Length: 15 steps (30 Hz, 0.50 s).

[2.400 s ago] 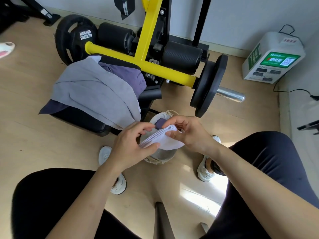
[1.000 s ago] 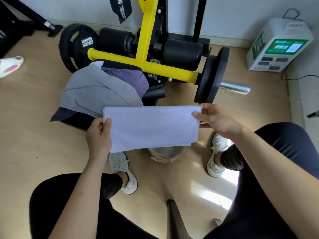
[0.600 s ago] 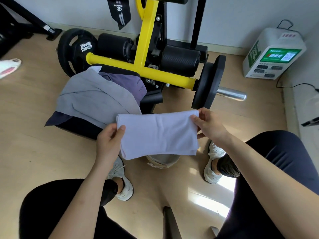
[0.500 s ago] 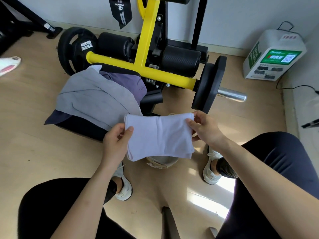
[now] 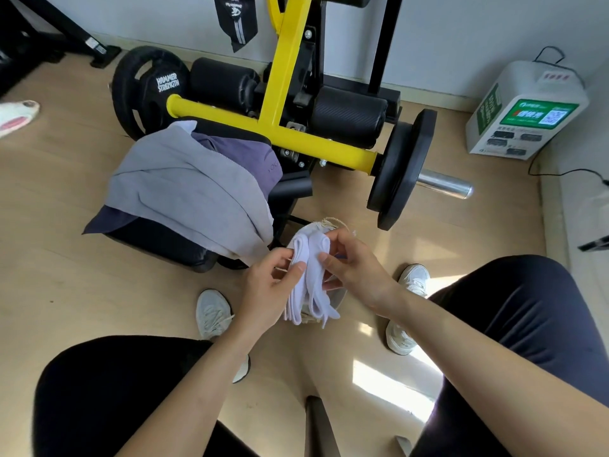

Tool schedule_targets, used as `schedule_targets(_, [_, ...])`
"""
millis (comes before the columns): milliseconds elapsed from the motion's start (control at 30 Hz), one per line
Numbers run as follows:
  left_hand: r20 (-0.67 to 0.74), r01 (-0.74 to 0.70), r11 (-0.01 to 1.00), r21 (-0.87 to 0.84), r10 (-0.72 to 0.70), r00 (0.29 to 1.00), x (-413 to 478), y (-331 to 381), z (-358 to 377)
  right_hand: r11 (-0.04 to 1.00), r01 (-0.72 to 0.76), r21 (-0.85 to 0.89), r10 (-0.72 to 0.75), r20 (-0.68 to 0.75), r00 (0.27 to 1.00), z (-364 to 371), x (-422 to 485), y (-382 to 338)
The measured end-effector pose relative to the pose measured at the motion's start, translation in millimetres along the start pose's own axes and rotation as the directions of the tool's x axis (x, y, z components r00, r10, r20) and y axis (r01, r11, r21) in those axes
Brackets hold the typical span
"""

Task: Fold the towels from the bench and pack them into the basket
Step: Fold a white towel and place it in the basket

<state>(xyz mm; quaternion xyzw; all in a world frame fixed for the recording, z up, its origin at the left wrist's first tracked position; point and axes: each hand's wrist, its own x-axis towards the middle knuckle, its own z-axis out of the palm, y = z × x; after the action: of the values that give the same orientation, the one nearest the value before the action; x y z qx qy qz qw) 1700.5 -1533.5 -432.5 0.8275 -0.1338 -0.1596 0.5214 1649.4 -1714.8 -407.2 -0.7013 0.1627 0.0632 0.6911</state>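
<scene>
Two grips, left hand [image 5: 265, 293] and right hand [image 5: 361, 275], pinching one white towel [image 5: 312, 291] (two bench towels [image 5: 184, 189] nearby)

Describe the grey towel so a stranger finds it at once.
Find the yellow steel machine frame. Below it, on the black padded bench, lies the light grey cloth towel. It is unfolded and drapes over a dark purple towel.

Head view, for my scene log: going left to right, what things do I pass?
Slipper, grey towel, folded white towel, unlettered black weight plate, white charging box.
</scene>
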Motion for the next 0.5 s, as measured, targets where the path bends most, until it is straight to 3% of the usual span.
schedule_targets(200, [0.043,0.055,0.987,-0.151,-0.049,0.998,-6.0,7.2,2.7,0.966,-0.111,0.234,0.089,0.101,0.991,8.3,-4.4,-3.0])
schedule_targets(333, [-0.018,0.055,0.991,-0.124,-0.057,0.998,-0.9,1.7,-1.5,0.977,-0.092,0.193,0.058,0.173,0.983,8.1,-5.7,-4.8])
schedule_targets(400, [-0.038,0.053,0.988,-0.142,-0.059,0.998,3.3,1.6,-6.4,0.993,-0.011,0.122,-0.001,0.094,0.996,-0.5,-1.0,-4.4])
schedule_targets(500, [-0.039,0.057,0.980,-0.191,-0.065,0.997,4.9,9.8,-15.6,1.000,0.014,-0.003,-0.015,-0.139,0.990,-15.7,8.1,3.1])
